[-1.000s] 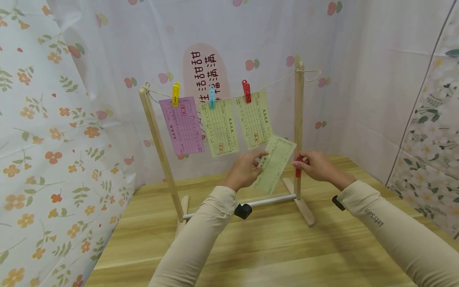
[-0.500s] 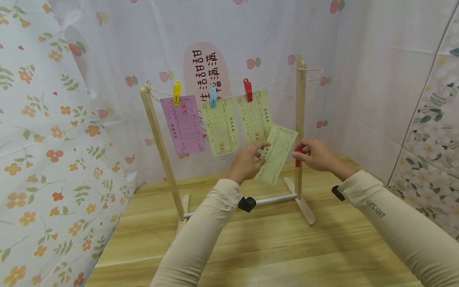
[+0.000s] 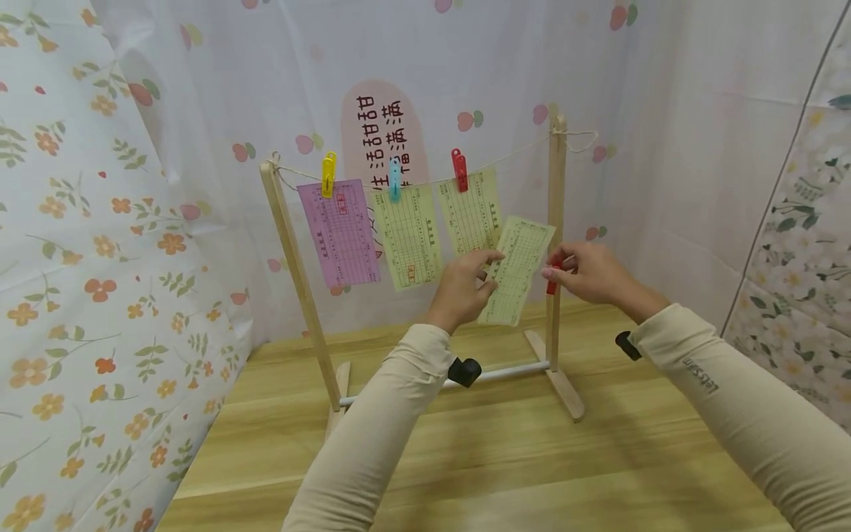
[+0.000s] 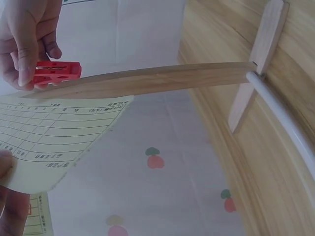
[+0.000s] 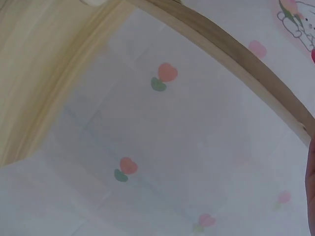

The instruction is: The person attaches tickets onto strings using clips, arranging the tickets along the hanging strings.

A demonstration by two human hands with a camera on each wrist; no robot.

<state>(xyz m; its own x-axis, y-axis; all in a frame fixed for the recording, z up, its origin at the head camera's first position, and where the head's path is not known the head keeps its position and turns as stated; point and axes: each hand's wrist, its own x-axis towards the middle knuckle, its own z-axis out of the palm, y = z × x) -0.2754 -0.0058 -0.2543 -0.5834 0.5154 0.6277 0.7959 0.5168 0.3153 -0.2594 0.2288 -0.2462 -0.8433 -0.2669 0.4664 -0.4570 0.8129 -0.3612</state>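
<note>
My left hand pinches a pale green printed slip by its left edge, holding it tilted in front of the rack's right half. Close to the slip's right edge, my right hand grips a red clothespin between thumb and fingers; the left wrist view shows this clothespin above the slip. On the string hang a purple slip under a yellow clothespin, a green slip under a light blue clothespin, and another green slip under a red clothespin.
Two wooden posts, the left post and the right post, carry the string. A white bar joins their feet low over the wooden table. Printed curtains stand behind and at both sides.
Both hands have risen toward the string, carrying the green slip and the red clothespin upward. The slip now stands more upright and overlaps the lower right of the third hanging slip.
</note>
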